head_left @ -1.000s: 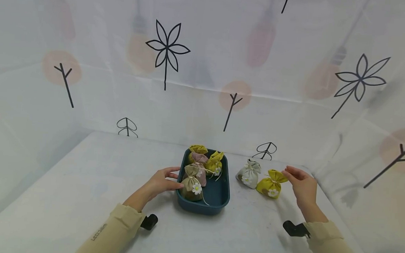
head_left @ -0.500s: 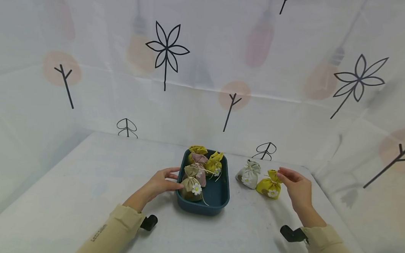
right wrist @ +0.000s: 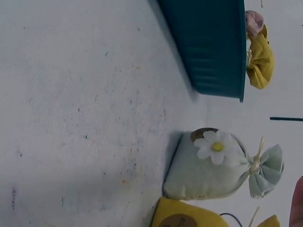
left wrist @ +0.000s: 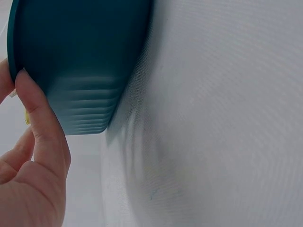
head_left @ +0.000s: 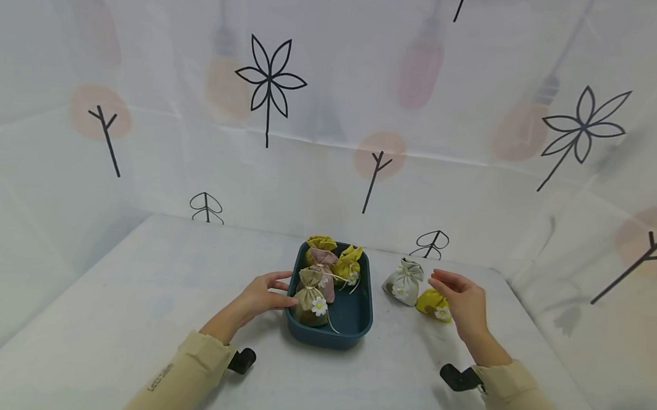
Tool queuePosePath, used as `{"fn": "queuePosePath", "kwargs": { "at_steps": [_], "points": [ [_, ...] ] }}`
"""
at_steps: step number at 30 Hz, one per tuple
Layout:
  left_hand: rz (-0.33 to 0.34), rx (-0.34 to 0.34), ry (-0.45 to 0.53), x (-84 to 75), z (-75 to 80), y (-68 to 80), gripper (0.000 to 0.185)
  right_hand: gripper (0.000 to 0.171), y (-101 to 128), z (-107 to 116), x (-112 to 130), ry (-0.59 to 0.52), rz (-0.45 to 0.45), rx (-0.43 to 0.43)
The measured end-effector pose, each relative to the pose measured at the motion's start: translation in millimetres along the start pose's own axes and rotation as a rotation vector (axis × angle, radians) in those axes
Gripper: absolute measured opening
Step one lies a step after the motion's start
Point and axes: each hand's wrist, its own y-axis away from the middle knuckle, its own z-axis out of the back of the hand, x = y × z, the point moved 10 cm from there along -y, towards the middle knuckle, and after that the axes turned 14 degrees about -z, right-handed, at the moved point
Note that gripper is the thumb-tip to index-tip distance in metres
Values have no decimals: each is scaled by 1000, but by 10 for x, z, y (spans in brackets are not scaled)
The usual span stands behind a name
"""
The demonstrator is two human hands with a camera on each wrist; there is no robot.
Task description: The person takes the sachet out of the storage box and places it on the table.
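The left hand point(head_left: 260, 298) rests its grip against the left wall of the teal tray point(head_left: 356, 321), thumb and fingers loosely spread on the rim, pinching nothing. The right hand point(head_left: 463, 302) hovers with fingers relaxed and apart over the yellow pouch point(head_left: 431, 304), which lies on the white tabletop point(head_left: 134, 294) just right of the pale green pouch point(head_left: 404, 282). Inside the tray stand a tan daisy pouch point(head_left: 311, 301), a pink pouch point(head_left: 325, 273) and two more yellow ones.

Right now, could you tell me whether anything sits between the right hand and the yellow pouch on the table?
Nothing visible does. The right hand hovers directly over the yellow pouch. The pale green pouch sits beside it, toward the teal tray, not under the hand.
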Motion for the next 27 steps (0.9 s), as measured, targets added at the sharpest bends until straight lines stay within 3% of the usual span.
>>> {"fn": "queuePosePath", "kwargs": {
  "at_steps": [3, 10, 27],
  "points": [
    [-1, 2, -6, 2, -3, 2, 74, 43, 23, -103, 49, 8, 5, 18],
    [8, 0, -21, -1, -4, 6, 73, 39, 849, -259, 993, 58, -113, 117],
    [10, 2, -14, 0, -13, 11, 73, 39, 798, -615, 1097, 20, -121, 180]
  ]
}}
